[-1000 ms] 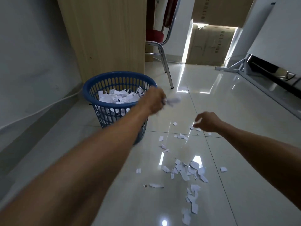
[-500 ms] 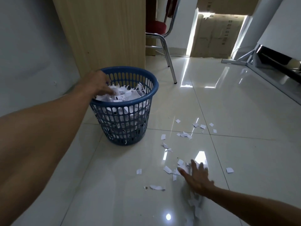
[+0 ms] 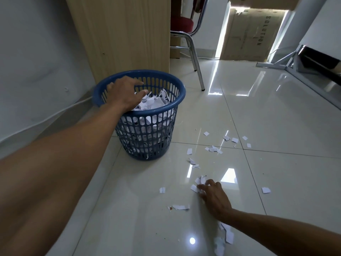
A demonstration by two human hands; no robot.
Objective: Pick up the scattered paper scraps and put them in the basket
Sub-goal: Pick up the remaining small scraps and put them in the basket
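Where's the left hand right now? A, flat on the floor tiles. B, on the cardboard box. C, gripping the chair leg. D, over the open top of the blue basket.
D: the left hand is spread above the blue basket, over the paper heap inside; the right hand curls over scraps on the floor.

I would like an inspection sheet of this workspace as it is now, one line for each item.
Surface: glossy tiled floor, light reflections.
Job's things: blue basket nearly full of paper; paper scraps scattered on the floor to its right.
Clutter: nothing seen.
Hands: left hand open over the basket; right hand down on the floor, fingers bent onto scraps, grip unclear.
Cables: white cable along the foot of the left wall.
Surroundings: wooden panel, chair, cardboard box.
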